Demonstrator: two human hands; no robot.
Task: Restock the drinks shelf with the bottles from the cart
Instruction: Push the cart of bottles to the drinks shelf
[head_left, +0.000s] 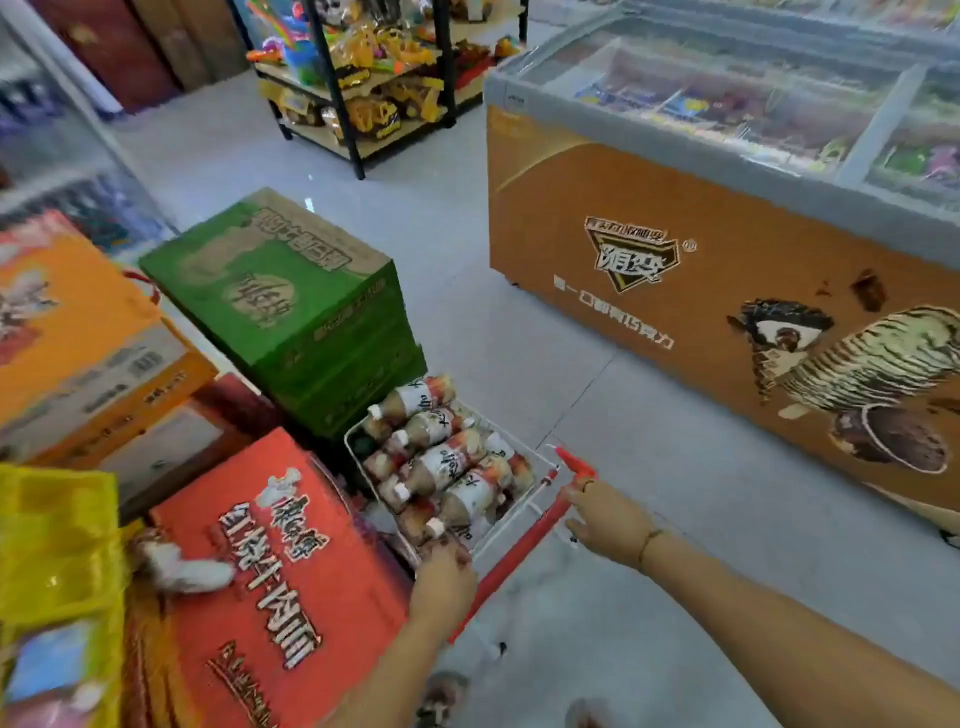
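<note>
Head view: bottles (441, 467) lie piled on their sides in the white wire cart (514, 519), just beside stacked green cartons (291, 301). Right hand (608, 512) holds the cart's red handle (501, 571), fingers wrapped on it. Left hand (444, 577) reaches into the cart's near end, fingertips on a bottle. The blur hides that grip, so cannot tell. Orange freezer (727, 270) stands to the right.

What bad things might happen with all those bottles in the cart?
1. The bottles lie piled higher than the wire rim of the cart. A bump might roll the top ones onto the floor.
2. The cart sits tight against the green box and the red box, so pushing it might snag a corner.
3. The left hand is at the near end of the pile. Pulling a low bottle might make the others slide.
</note>
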